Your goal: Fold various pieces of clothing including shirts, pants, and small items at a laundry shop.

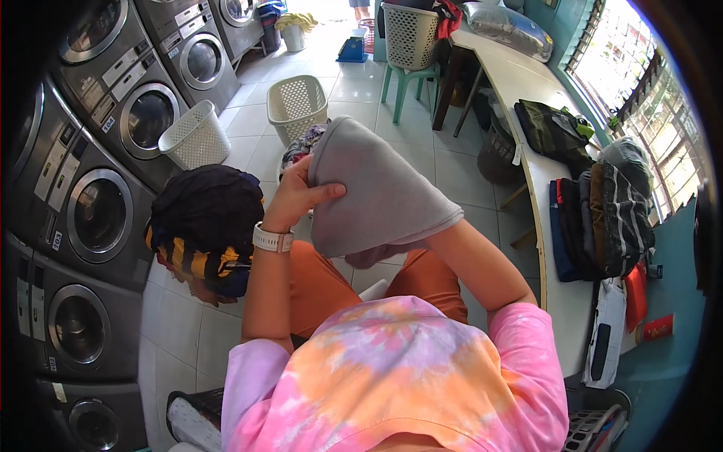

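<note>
A grey ribbed cloth piece (384,188) is held up in front of me, above my lap. My left hand (305,192) is closed on its left edge, with the thumb lying over the front of the fabric. The right forearm (486,260) reaches to the lower right hem, where the cloth covers my right hand. Whether that hand is inside the cloth or behind it, and how its fingers are placed, I cannot tell. Just behind the cloth's left edge shows some patterned fabric (305,143).
A heap of dark and yellow clothes (207,218) is at my left, beside stacked front-loading machines (102,215). Two pale baskets (197,137) stand ahead on the tiles. Along the right, a long table (553,226) carries folded clothes (595,218) and a dark green bag (553,132).
</note>
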The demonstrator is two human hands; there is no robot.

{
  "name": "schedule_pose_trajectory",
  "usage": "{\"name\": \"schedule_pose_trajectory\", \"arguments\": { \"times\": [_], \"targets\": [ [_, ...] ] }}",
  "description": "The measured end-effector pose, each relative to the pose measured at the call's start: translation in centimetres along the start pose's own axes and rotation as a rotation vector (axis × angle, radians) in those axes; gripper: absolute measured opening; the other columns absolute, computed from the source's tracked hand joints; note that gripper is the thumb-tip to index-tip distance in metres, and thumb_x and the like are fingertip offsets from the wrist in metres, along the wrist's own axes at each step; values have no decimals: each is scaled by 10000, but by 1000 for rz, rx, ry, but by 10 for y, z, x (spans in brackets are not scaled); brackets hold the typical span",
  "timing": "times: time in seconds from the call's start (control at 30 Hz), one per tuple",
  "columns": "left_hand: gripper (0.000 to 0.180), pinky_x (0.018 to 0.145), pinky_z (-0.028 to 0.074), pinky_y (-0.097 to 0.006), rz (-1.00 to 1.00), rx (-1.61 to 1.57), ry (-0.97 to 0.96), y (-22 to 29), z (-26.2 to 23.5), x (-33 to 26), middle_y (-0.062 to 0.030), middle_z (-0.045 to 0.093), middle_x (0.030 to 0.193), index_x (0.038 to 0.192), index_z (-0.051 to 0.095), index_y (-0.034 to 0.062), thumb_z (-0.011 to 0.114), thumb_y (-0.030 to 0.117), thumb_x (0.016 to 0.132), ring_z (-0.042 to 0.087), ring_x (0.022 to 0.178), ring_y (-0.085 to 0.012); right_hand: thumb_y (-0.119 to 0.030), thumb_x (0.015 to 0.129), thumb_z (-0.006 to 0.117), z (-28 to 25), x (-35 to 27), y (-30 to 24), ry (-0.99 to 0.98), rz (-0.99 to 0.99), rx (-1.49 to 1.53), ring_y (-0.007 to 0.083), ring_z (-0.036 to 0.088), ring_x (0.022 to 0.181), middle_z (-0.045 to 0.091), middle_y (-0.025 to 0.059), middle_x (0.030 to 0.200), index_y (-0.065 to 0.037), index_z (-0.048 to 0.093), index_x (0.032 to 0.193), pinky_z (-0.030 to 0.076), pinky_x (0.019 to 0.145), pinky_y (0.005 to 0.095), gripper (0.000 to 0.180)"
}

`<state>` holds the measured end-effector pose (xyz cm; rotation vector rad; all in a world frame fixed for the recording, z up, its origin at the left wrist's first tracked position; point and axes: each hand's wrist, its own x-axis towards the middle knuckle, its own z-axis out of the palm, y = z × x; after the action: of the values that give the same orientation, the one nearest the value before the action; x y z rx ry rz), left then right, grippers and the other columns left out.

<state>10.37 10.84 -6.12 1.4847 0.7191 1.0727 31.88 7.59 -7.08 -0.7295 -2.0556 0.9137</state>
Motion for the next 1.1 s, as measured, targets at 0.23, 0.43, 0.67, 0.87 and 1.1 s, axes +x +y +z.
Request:
{"name": "schedule_pose_trajectory", "arguments": {
  "times": [0.23, 0.43, 0.67, 0.87, 1.1],
  "targets": [
    [415, 760, 473, -258, -468, 147, -510, -107, -25, -36, -41, 632, 970, 1070, 575, -1, 740, 102, 704, 578, 827, -92, -201, 816, 542, -15, -45, 31, -25, 15, -200, 222, 387, 1222, 408, 141, 1304, -33, 308, 1321, 306, 1010, 304, 581],
    [265, 721, 503, -293, -614, -523, -281, -165, -6, -36, -33, 631, 953, 1020, 584, 13, 647, 120, 785, 610, 817, -125, -204, 817, 542, -83, -118, 64, 6, 82, -384, 221, 385, 1221, 408, 140, 1303, -35, 308, 1322, 303, 1011, 302, 582],
    [197, 661, 529, -273, -859, -493, -161, -196, 61, -18, -14, 613, 859, 973, 565, 60, 602, 210, 852, 601, 755, -102, -208, 819, 542, -133, -195, 91, 51, 156, -597, 218, 384, 1220, 409, 140, 1301, -38, 307, 1325, 299, 1013, 300, 583],
    [173, 586, 525, -265, -755, -372, -347, -186, 91, 11, -3, 586, 817, 920, 586, 53, 641, 184, 822, 578, 702, -89, -212, 821, 541, -137, -216, 108, 106, 218, -812, 217, 383, 1220, 409, 139, 1300, -40, 306, 1326, 296, 1015, 299, 584],
    [189, 557, 507, -268, -653, -3, -214, -185, 98, 31, -33, 581, 715, 889, 604, -1, 663, 138, 775, 560, 627, -134, -216, 823, 541, -134, -210, 125, 159, 309, -1088, 214, 381, 1219, 409, 139, 1299, -42, 305, 1329, 293, 1016, 297, 585]
  ]
}}
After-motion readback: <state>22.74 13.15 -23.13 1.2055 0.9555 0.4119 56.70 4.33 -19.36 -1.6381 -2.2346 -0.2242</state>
